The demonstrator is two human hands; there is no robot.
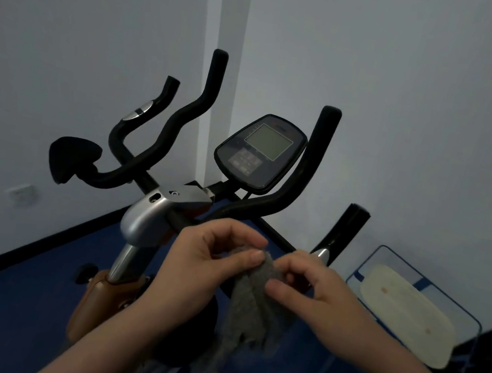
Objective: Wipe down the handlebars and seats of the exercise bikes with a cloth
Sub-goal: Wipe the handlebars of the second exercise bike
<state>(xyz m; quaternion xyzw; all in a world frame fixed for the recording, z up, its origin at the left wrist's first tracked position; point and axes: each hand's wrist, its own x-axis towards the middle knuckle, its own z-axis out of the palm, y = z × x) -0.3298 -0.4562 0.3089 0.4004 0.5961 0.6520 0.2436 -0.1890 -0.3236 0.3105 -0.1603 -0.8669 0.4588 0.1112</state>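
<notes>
Both hands (210,255) (318,289) hiding maybe cloth's (254,305) top.

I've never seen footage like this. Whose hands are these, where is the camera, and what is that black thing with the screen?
There is no robot here. The one picture comes from a camera worn on a person's head, looking forward and down, so you see their own two bare arms reaching in from below. The left hand and the right hand both pinch a grey cloth, which hangs down between them. Behind it stands an exercise bike: black curved handlebars, a console with a blank screen, and a silver stem. It stands on a blue floor in a corner of pale walls. The cloth is not yet touching the handlebars.
</notes>
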